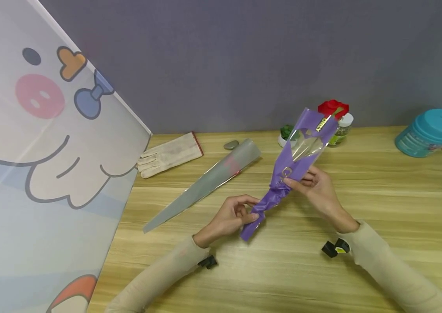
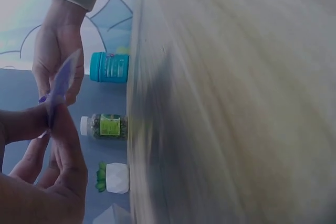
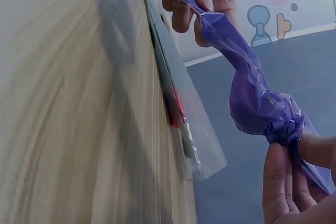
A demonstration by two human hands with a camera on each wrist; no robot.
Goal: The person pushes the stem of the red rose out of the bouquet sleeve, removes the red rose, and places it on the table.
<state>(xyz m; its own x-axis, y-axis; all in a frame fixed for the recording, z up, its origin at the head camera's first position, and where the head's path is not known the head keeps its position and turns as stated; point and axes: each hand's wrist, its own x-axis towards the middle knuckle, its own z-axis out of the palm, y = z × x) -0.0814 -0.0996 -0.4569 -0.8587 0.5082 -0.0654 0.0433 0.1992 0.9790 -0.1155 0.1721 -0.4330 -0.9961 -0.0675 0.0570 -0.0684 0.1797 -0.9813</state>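
Both hands hold a purple and clear flower sleeve point(image 1: 283, 170) slantwise above the table. My left hand point(image 1: 232, 215) pinches its narrow, twisted lower end between thumb and fingers. Higher up, my right hand point(image 1: 319, 189) grips it beside the crumpled, gathered part, thumb in front; the right wrist view shows these crumples point(image 3: 281, 124) close by. A red flower point(image 1: 333, 108) shows at the sleeve's wide upper end; whether it sits inside or behind the film I cannot tell.
A grey-clear cone sleeve point(image 1: 205, 187) with a red patch lies on the table, left. Behind it are a white glove point(image 1: 172, 154) and a grey stone point(image 1: 231, 144). Along the back stand a potted plant point(image 2: 116, 178), a white-capped jar point(image 2: 107, 126) and a teal tub point(image 1: 420, 134).
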